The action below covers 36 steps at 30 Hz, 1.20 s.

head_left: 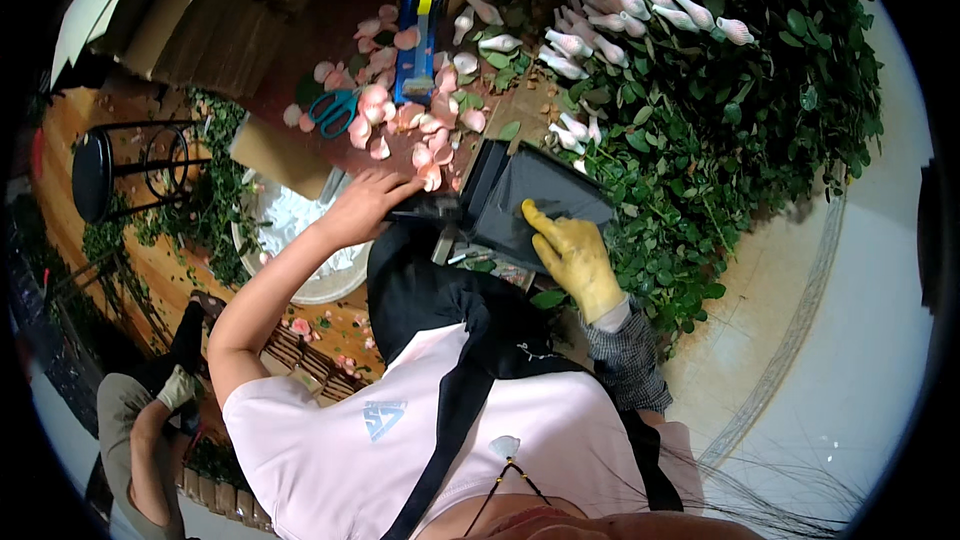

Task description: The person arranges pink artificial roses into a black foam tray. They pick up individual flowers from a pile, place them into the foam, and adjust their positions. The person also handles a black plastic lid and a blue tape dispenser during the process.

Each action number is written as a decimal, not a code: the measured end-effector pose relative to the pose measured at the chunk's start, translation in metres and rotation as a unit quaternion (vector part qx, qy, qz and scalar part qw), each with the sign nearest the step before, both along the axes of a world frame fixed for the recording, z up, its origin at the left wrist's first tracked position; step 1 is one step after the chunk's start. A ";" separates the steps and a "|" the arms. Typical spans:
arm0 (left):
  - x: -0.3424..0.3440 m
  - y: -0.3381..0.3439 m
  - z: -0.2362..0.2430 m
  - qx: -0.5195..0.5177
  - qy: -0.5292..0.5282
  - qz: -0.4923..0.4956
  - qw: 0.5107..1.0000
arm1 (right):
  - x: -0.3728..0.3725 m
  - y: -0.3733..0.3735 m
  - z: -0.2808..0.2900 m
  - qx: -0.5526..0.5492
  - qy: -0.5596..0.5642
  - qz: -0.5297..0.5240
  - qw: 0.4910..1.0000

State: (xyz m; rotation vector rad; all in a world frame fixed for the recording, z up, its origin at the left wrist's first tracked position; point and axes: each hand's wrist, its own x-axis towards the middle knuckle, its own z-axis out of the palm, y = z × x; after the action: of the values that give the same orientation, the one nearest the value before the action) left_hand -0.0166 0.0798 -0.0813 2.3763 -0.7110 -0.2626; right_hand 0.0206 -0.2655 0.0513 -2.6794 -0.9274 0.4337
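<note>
My bare left hand (372, 202) reaches to the table's near edge, fingers stretched out beside loose pink petals (430, 176). A dark flat piece (428, 206) lies just under its fingertips. My right hand (572, 250) wears a yellow glove. Its index finger points out and touches a black, shiny, shallow tray (540, 202), while the other fingers are partly hidden. That tray sits in front of me between both hands. Teal-handled scissors (333, 113) and a blue tape dispenser (412, 65) with yellow tape rest among the petals farther back.
A big heap of leafy stems (690, 160) with netted rosebuds (640, 2) fills the right side. At left stand a round white tub (325, 288), a black stool (92, 175) and cardboard (225, 25). Another person's gloved hand (178, 388) shows at lower left.
</note>
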 end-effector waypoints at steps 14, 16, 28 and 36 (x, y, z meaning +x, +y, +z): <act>0.119 -0.047 -0.016 -0.375 0.776 0.117 0.493 | 0.005 0.003 0.002 0.015 -0.024 -0.023 0.999; 0.118 -0.050 -0.008 -0.351 0.748 0.076 0.558 | 0.003 0.001 0.001 0.012 -0.031 -0.024 0.999; 0.022 -0.103 0.108 -0.145 0.231 0.274 0.922 | -0.060 -0.018 0.056 0.358 0.369 -0.305 0.802; 0.018 -0.197 0.129 -0.141 -0.049 -0.099 0.984 | -0.111 -0.074 0.036 0.389 0.361 -0.508 0.679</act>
State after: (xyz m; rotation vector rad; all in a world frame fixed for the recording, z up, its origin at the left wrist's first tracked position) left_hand 0.0017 -0.1174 0.0479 2.0621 -0.9661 -0.1181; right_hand -0.0900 -0.3392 0.0875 -1.5575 0.5561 0.5506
